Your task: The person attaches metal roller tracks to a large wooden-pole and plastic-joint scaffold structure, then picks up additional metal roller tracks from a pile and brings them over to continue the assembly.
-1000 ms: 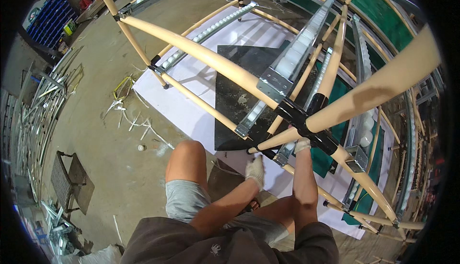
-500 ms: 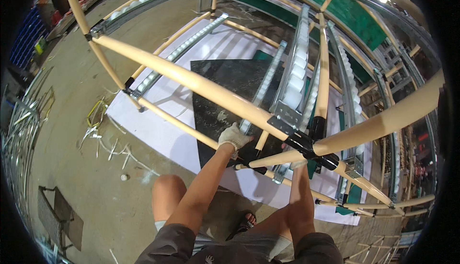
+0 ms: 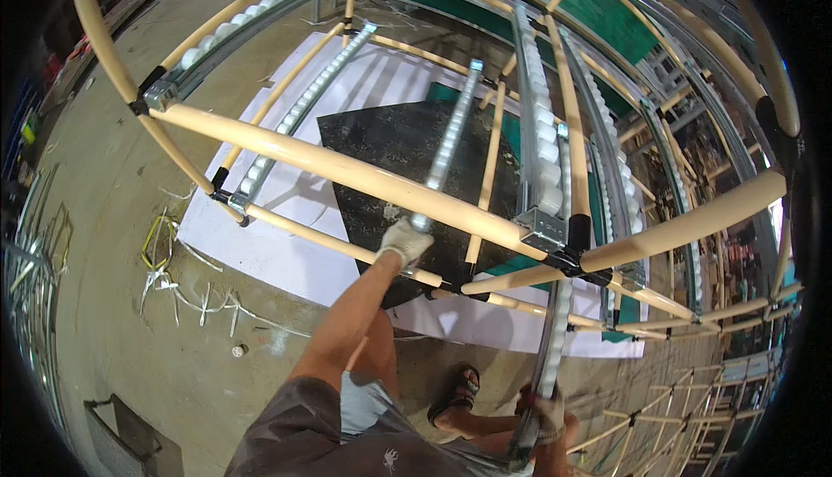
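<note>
My left hand [image 3: 406, 241], in a pale work glove, is closed around the near end of a roller track [image 3: 446, 148]. This track is a metal rail with small white wheels, and it slants away over a black sheet [image 3: 381, 152]. Down by my legs, my right hand [image 3: 546, 418], also gloved and slightly blurred, grips a second roller track [image 3: 555, 338]. That one passes beneath the upper beige pipe and sticks out of the frame toward me. Its far part is partly hidden behind the pipes and black joints.
Beige pipes [image 3: 329, 165] with black joints form a rack around both tracks. Other roller tracks [image 3: 542, 122] are fixed to it. White sheeting [image 3: 286, 252] lies under the rack. Cut straps [image 3: 160, 260] litter the floor at left, and a dark stool-like frame [image 3: 130, 434] stands at lower left.
My right hand has come down and toward me, drawing a roller track out under the rack. My left hand stays near the lower pipe, its track now farther left. The view has shifted.
</note>
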`<state>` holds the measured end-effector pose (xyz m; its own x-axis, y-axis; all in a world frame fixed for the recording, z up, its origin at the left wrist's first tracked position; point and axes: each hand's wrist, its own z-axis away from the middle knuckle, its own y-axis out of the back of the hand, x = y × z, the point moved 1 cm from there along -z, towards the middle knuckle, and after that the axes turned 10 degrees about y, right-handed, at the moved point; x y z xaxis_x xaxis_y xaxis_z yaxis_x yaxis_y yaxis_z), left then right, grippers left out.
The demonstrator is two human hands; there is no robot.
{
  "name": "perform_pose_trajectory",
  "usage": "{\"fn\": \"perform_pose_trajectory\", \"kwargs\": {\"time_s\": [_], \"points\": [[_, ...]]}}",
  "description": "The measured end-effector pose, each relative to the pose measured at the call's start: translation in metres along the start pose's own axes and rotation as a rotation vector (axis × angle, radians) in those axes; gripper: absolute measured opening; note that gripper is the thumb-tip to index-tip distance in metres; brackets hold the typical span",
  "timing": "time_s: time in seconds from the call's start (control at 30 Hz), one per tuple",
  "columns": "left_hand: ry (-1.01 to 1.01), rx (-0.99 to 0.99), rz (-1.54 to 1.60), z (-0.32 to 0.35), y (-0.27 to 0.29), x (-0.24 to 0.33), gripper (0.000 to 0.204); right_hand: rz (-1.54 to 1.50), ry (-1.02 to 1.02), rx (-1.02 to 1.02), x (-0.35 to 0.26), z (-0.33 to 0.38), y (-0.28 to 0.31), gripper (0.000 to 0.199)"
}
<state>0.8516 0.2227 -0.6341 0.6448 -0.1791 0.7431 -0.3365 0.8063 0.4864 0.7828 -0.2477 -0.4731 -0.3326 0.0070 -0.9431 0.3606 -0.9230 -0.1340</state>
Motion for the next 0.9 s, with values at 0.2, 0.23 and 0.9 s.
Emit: {"fn": "perform_pose_trajectory", "kwargs": {"time_s": [0.2, 0.23, 0.9], "points": [[-0.030, -0.061, 0.404, 0.003, 0.036, -0.021, 0.058, 0.264, -0.327, 0.055, -0.016, 0.159, -0.003, 0.053], [-0.032, -0.062, 0.430, 0.003, 0.047, -0.027, 0.055, 0.283, -0.353, 0.079, -0.019, 0.179, -0.012, 0.052], [0.221, 0.368, -0.521, 0.026, 0.113, -0.016, 0.115, 0.303, -0.414, 0.191, 0.006, 0.356, -0.062, 0.029]]}}
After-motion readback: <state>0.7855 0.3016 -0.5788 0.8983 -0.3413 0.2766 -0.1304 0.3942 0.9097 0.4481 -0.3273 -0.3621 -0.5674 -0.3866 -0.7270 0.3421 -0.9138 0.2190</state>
